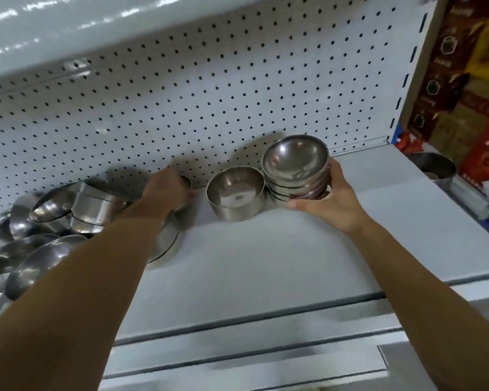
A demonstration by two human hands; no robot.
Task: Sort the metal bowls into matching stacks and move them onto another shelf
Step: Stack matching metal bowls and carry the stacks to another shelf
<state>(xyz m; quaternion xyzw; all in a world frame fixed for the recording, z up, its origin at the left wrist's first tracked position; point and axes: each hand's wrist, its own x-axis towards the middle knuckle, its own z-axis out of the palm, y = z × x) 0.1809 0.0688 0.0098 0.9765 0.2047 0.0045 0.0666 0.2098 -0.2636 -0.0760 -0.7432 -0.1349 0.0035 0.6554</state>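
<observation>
My right hand (326, 198) grips a tilted stack of several small shallow metal bowls (295, 167) near the back of the white shelf (266, 249). Just left of the stack a single deeper metal bowl (236, 193) stands upright on the shelf. My left hand (168, 190) reaches to the pegboard back and curls over a small metal bowl (186, 183), mostly hidden by my fingers. Under my left forearm lies a larger bowl (167, 244). A jumbled pile of metal bowls (54, 221) of mixed shapes fills the shelf's left end.
A white pegboard (209, 94) backs the shelf and another shelf (68, 29) hangs overhead. Beyond the right end stand a metal pot (432, 167) and red and brown packaging (463, 80). Lower shelf edges (251, 348) run along the front.
</observation>
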